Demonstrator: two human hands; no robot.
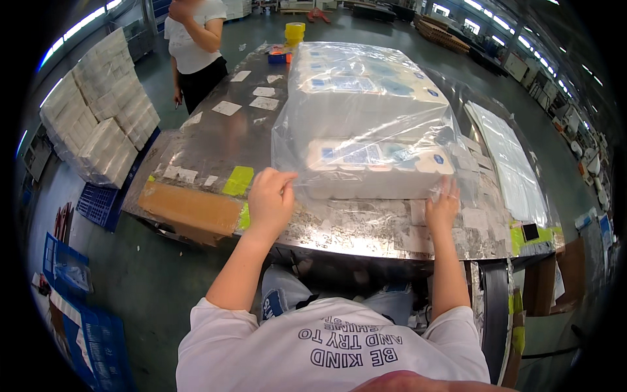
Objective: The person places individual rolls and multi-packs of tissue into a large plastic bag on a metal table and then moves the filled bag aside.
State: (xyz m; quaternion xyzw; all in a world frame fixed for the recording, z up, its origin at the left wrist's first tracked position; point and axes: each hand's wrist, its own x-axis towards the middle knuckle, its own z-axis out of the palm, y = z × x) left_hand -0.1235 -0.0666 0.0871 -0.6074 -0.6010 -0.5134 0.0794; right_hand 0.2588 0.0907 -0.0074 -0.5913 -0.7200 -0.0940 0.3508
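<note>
A large clear plastic bag (pixel 366 117) lies on the metal-topped table in front of me, loosely wrapped around several white packs (pixel 379 160) set in rows. The packs carry blue and pale printed patches. At the bag's near left edge, my left hand (pixel 271 199) is closed, its fingertips pinching the film. My right hand (pixel 444 208) rests by the near right corner of the closest pack, with its fingers stretched out against the bag. Loose film spreads past the packs on both sides.
A stack of flat clear bags (pixel 513 163) lies at the table's right. Yellow tape rolls (pixel 294 32) and a blue-and-orange tape dispenser (pixel 279 57) stand at the far edge. Wrapped packs (pixel 98 111) are piled on a blue pallet at left. Another person (pixel 196 39) stands beyond the table.
</note>
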